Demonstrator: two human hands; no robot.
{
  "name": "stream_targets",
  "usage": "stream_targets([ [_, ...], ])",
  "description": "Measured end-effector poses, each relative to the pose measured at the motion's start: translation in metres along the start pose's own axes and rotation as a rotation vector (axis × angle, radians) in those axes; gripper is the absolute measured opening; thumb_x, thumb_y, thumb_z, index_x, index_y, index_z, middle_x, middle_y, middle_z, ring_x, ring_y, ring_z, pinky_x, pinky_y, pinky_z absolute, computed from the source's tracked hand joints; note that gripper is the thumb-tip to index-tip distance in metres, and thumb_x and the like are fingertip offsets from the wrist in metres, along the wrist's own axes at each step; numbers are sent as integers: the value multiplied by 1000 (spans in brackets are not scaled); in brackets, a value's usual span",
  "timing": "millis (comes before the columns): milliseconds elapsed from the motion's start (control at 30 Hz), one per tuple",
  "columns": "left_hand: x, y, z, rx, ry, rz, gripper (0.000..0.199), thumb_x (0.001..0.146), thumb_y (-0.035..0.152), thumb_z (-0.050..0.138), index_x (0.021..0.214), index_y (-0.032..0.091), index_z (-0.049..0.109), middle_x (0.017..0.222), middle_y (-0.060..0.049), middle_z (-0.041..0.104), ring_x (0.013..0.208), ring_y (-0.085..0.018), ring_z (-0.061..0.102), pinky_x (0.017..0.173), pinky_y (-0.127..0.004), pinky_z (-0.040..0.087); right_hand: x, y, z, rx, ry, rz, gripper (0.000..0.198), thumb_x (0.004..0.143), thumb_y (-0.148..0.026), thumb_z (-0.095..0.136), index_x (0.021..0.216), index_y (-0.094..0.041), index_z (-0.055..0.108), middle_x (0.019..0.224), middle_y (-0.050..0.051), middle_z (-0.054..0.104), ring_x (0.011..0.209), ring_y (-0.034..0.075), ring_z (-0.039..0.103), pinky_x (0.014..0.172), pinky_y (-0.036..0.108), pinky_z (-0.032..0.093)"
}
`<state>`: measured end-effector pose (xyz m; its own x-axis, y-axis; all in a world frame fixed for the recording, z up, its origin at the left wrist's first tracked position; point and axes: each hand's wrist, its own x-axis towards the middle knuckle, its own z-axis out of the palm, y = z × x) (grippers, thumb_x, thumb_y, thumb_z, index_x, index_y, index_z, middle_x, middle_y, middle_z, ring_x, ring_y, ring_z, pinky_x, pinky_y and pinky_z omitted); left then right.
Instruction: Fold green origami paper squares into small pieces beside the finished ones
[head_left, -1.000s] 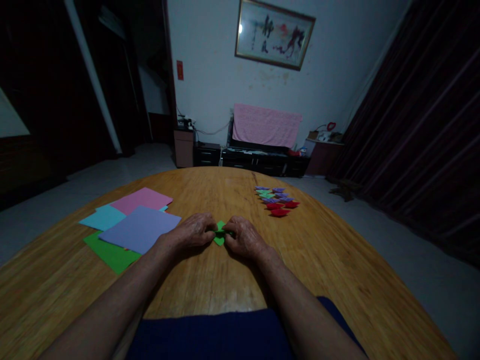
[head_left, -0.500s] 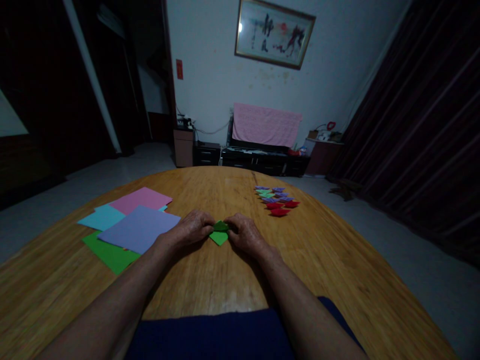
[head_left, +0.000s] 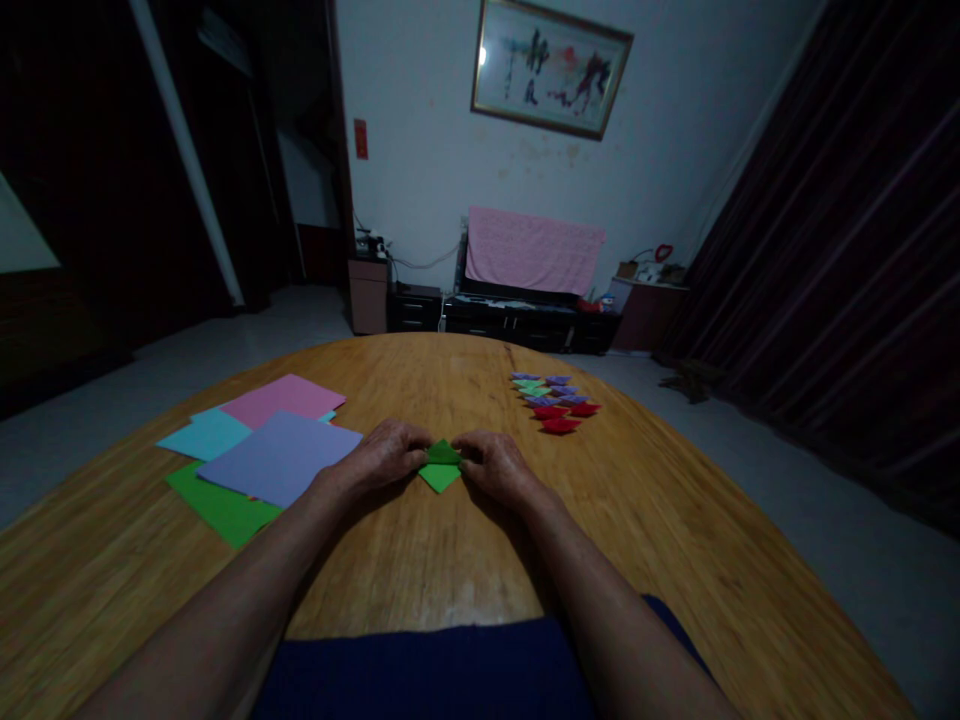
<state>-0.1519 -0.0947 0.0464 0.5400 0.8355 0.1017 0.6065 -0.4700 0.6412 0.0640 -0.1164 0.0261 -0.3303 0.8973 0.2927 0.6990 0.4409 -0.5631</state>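
A small folded piece of green paper [head_left: 441, 477] lies in front of me on the wooden table [head_left: 450, 560], its shape a diamond with a crease across the middle. My left hand [head_left: 388, 455] pinches its left corner between thumb and fingers. At the right corner, my right hand [head_left: 495, 465] grips it the same way, fingers curled. The fingertips partly cover both side corners. The upper point of the paper looks darker than the lower point.
On the left lie loose paper sheets: purple [head_left: 281, 458], pink [head_left: 289, 400], light blue [head_left: 202, 437] and green [head_left: 221, 505]. Several small folded paper shapes sit in rows at the right, with a red one [head_left: 560, 426] nearest. Dark blue cloth [head_left: 427, 670] shows at the table's near edge.
My right hand has shifted slightly right, and more of the green paper's upper point and right side shows between the hands. Both hands still hold the paper.
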Motion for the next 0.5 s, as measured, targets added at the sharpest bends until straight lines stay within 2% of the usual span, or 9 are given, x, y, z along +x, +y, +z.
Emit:
stream_targets([
  [167, 3, -2, 1, 63, -27, 29, 32, 80, 24, 50, 100, 19, 75, 89, -4, 74, 77, -18, 62, 70, -25, 39, -2, -5, -10, 86, -87, -4, 32, 77, -7, 55, 98, -21, 75, 83, 1, 73, 76, 14, 63, 69, 22, 43],
  [267, 5, -3, 2, 68, -9, 28, 32, 80, 25, 51, 100, 18, 75, 89, -5, 75, 78, -19, 63, 71, -26, 39, -2, -8, -7, 72, -42, 8, 22, 84, -18, 54, 91, -19, 75, 80, 2, 72, 73, 14, 62, 65, 22, 41],
  [333, 6, -4, 4, 75, 1, 30, 33, 80, 25, 51, 101, 18, 75, 89, -6, 74, 79, -19, 62, 71, -26, 39, 0, -11, -1, 33, 6, 22, 22, 86, -22, 54, 87, -18, 75, 80, 3, 72, 72, 14, 61, 65, 22, 39],
  [500, 8, -12, 6, -17, -5, 17, 33, 79, 28, 54, 103, 18, 75, 89, -5, 73, 81, -20, 61, 73, -27, 40, 5, -16, 13, -82, 79, 94, 21, 85, -21, 55, 76, -16, 74, 71, 3, 69, 65, 13, 57, 60, 23, 34],
])
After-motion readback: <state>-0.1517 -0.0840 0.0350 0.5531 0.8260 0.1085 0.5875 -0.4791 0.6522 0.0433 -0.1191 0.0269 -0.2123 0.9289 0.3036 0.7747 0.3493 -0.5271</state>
